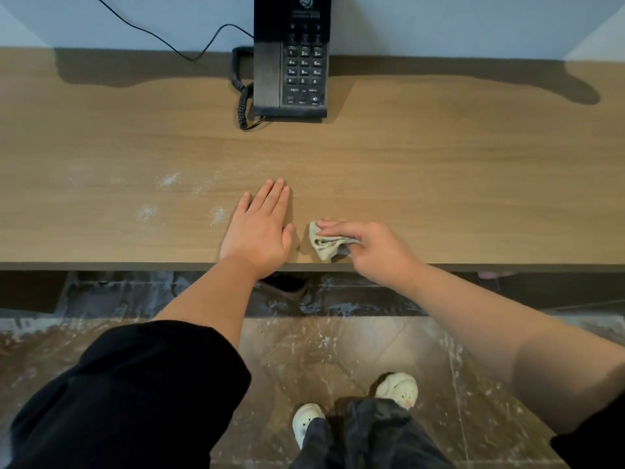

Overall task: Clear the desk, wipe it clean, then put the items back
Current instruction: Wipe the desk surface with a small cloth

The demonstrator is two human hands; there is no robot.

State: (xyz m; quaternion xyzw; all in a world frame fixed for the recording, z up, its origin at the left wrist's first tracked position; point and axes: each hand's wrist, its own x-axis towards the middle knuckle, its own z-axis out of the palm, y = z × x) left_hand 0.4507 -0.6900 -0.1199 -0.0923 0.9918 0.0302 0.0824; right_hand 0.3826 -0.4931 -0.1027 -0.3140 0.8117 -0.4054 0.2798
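Right hand [368, 247] pinches a crumpled cloth [324, 243] against the wooden desk [439, 170] near its front edge, likely mid-wipe. Left hand [258, 231] lies flat, fingers straight, probably bracing. White dust patches [169, 179] sit left; corded phone [292, 59] at back.

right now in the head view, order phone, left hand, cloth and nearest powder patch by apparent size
1. phone
2. left hand
3. cloth, partly hidden under the right hand
4. powder patch beside the left hand
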